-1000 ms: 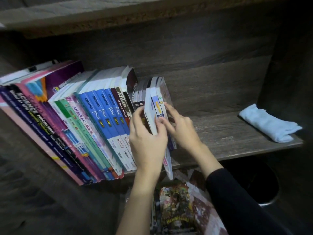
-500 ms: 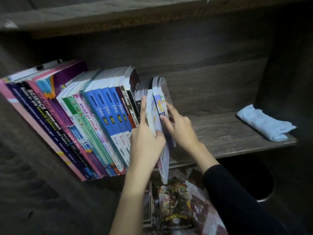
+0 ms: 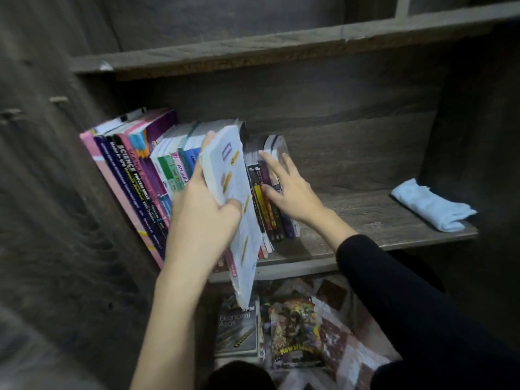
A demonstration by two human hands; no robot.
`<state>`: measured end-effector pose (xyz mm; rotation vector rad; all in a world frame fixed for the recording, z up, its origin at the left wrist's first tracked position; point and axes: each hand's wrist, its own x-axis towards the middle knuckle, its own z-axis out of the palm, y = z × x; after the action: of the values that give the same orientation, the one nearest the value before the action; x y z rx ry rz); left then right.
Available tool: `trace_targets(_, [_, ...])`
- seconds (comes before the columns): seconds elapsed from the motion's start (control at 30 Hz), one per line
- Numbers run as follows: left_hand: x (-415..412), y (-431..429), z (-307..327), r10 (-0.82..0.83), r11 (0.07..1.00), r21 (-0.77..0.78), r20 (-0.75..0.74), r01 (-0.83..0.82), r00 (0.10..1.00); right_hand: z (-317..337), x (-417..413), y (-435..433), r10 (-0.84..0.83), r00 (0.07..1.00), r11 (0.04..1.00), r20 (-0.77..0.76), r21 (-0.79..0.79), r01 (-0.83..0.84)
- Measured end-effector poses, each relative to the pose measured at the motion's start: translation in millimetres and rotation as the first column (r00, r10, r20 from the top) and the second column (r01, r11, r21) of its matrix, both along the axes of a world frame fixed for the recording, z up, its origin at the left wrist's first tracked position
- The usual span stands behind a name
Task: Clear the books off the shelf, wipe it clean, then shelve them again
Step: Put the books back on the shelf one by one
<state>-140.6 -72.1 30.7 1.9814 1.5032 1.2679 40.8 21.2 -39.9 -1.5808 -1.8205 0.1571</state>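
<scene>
A dark wood-grain shelf (image 3: pixel 365 218) fills most of the view, with another board (image 3: pixel 253 49) above it and bare surface across its right half. On its left half stands a row of large books (image 3: pixel 132 170), all leaning to the left against the side wall, with pink, navy, purple, green and blue spines facing outward; one spine reads "SCIENCE" and another "ANJAKAN". In front of the right end of that row, a pale-covered book (image 3: pixel 233 192) is held tilted, its top near the top edges of the row and its lower end hanging past the shelf's front edge. The left hand (image 3: pixel 202 218) grasps it firmly, thumb laid across the cover and fingers wrapped behind. The right hand (image 3: pixel 289 190), coming out of a black sleeve (image 3: pixel 394 291), is unclenched, its fingers spread and straight against a few small dark-spined books (image 3: pixel 264 204) that stand just right of the pale-covered book, with the thumb touching their spines. Below the shelf, on a patterned floor covering, lie a grey book marked "Ekonomi" (image 3: pixel 237 327) and, just beside it, a colourful comic (image 3: pixel 295 333). At the far right end of the shelf, well apart from the books, lies a folded light blue cloth (image 3: pixel 430 205).
</scene>
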Motion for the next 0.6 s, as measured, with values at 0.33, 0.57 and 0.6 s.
trace_targets(0.33, [-6.7, -15.6, 6.2, -0.049, 0.998, 0.040, 0.034, 0.047, 0.998, 6.7, -15.5, 4.2, -0.100, 0.984, 0.994, 0.148, -0.025, 0.105])
trace_targets(0.57, [12.2, -7.4, 14.7, -0.112, 0.991, 0.063, -0.044, 0.115, 0.993, 0.8, -11.1, 0.6, -0.206, 0.971, 0.978, 0.125, 0.064, 0.199])
trace_targets(0.6, [17.0, -6.4, 16.0, -0.114, 0.991, 0.059, -0.062, 0.118, 0.992, 0.4, -10.3, 0.7, -0.202, 0.971, 0.979, 0.126, 0.064, 0.195])
